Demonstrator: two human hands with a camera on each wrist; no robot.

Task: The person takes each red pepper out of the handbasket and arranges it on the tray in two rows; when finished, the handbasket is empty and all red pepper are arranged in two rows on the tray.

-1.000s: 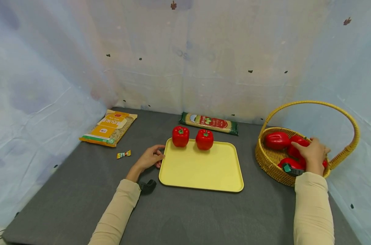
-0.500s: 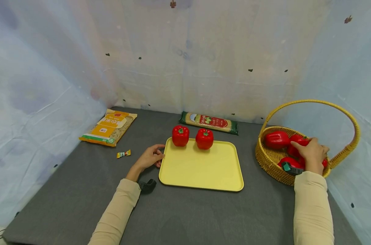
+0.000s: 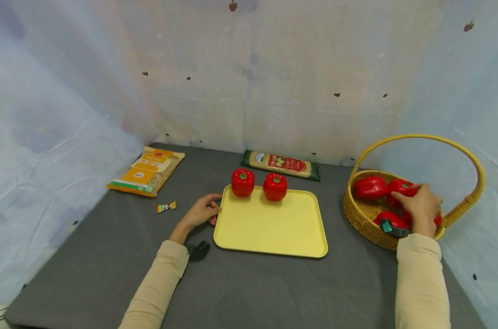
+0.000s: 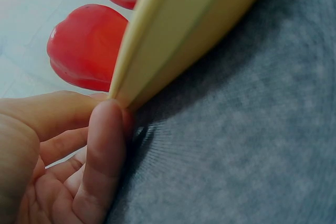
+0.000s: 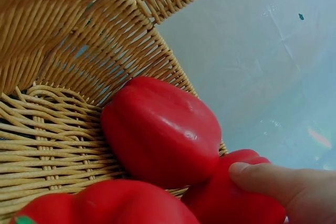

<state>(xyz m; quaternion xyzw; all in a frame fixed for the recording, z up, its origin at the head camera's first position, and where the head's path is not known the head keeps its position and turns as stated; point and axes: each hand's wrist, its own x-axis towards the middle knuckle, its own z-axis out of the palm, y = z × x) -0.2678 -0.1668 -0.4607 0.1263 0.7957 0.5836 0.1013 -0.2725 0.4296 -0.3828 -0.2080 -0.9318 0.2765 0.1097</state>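
My left hand (image 3: 200,212) is at the left edge of a yellow tray (image 3: 269,228); in the left wrist view its thumb (image 4: 107,140) and forefinger pinch the rim. Two red bell peppers, one on the left (image 3: 243,183) and one on the right (image 3: 275,187), stand upright along the tray's far side. Inside a wicker basket (image 3: 361,224), my right hand (image 3: 422,205) grips a red bell pepper (image 3: 400,186), the thumb pressed on its side. The other fingers are mostly hidden behind the hand. Another pepper (image 5: 163,129) lies against the basket wall, and more are partly covered.
The basket's tall handle (image 3: 417,136) arches over the right hand. A spaghetti packet (image 3: 281,164) lies behind the tray. To the left are an orange food bag (image 3: 146,171) and a small yellow wrapped snack (image 3: 166,207) on the dark table (image 3: 109,256).
The pepper under my right hand has turned slightly, and more of its top with the green stem shows. My left hand and the tray have stayed in place.
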